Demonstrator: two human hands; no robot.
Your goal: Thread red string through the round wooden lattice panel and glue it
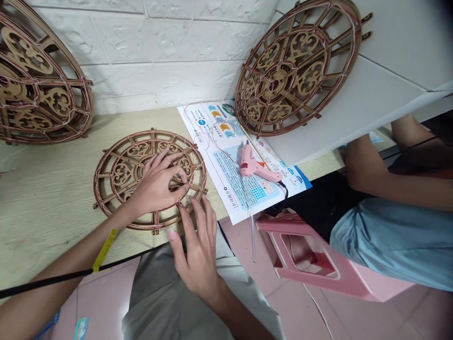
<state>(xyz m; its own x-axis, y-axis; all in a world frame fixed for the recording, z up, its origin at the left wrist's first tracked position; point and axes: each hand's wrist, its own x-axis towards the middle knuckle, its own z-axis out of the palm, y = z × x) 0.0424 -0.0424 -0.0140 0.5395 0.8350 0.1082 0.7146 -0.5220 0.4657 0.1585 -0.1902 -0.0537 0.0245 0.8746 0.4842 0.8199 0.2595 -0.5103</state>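
A round brown openwork frame (155,219) with scroll-shaped cut-outs lies flat on the table, reddish wire running along its rings. Over its right part, my left hand (157,184) rests with thumb and forefinger pinched together on a thin wire (191,175); the other fingers stretch across the scrollwork. My right hand (198,245) is at the frame's near right edge, fingers apart and holding nothing, the forefinger tip at the rim. Loose wire (208,141) trails from the frame onto a printed sheet. There, a pink glue gun (260,165) lies with a clear glue stick (252,231) sticking out.
Similar round frames lean at the left (58,101) and against a white panel (382,94) on the right. The printed sheet (230,193) overhangs the table edge. A pink stool (314,269) stands below, with another person's arm (371,174) beyond. A white brick-pattern wall (177,42) closes the back.
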